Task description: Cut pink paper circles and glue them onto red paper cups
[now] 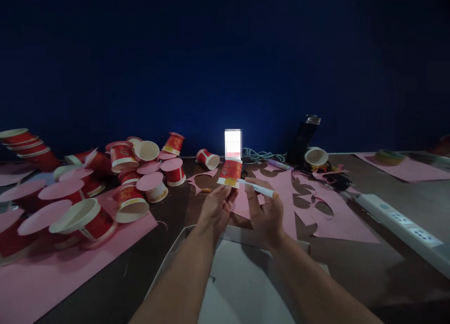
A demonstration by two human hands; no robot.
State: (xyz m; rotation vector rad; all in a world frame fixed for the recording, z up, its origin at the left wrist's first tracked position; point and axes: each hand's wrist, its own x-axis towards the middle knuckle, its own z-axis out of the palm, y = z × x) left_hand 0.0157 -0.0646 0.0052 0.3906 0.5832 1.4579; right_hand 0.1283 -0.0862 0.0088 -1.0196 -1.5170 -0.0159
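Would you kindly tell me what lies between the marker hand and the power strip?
In the head view, cut pink paper with holes lies between the right hand, holding the marker, and the power strip, plus some bare table.

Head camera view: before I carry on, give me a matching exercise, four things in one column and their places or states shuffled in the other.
Things
1. White marker with an orange end
2. Black cylindrical bottle
3. Purple pen-shaped marker
4. Long white plastic power strip

Places or states
A. Lying beside the pale coiled cable
B. To the right of the cut-out pink paper
C. Held in the right hand
D. Tilted, silvery top upward

Right pairs: 1-C, 2-D, 3-A, 4-B
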